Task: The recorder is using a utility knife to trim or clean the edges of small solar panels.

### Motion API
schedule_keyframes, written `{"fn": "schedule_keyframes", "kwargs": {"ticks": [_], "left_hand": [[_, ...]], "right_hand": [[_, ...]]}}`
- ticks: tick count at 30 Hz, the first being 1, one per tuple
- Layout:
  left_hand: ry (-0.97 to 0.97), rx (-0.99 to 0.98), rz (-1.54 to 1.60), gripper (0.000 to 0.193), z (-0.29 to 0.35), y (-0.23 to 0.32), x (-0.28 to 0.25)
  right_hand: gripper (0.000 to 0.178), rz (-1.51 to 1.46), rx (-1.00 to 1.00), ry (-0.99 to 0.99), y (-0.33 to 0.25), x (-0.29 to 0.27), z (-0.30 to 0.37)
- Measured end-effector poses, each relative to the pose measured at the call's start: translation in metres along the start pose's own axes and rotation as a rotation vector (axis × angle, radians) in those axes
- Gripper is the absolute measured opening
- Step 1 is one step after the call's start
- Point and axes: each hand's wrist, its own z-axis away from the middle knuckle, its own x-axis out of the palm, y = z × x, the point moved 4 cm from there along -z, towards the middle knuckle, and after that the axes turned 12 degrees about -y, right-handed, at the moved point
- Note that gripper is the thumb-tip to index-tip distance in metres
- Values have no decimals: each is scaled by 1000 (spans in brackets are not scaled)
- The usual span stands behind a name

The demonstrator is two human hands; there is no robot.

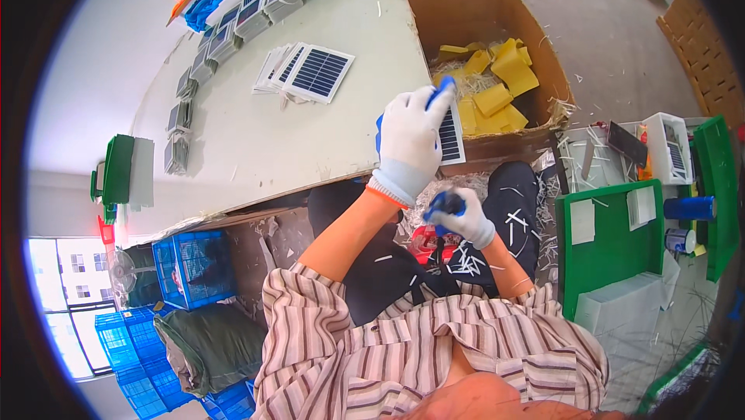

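My left hand (pixel 411 131), in a white glove with a blue palm, is closed on a small solar panel (pixel 449 139) with a white border. It holds the panel up on edge past the table's right edge, beside a cardboard box (pixel 541 137). Lower and closer to me, my right hand (pixel 469 220) wears the same kind of glove. Its fingers curl round a small dark thing (pixel 448 203) whose kind I cannot make out. On the white table (pixel 303 137), several loose solar panels (pixel 317 73) lie fanned out to the left of my left hand.
Stacks of solar panels (pixel 252 16) line the table's far left side. Yellow sheets (pixel 493 98) and white strips fill the cardboard box. At right are a green tray (pixel 570 253), a white bin (pixel 667 137) and a phone (pixel 627 144). Blue crates (pixel 140 350) stand at lower left.
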Motion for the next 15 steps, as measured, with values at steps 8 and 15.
{"fn": "schedule_keyframes", "kwargs": {"ticks": [8, 15], "left_hand": [[-44, -159, -99, 38, -6, 3, 3], [32, -58, 25, 40, -3, 0, 2]], "right_hand": [[38, 338, -334, 771, 28, -40, -73], [39, -90, -375, 522, 47, -89, -124]]}}
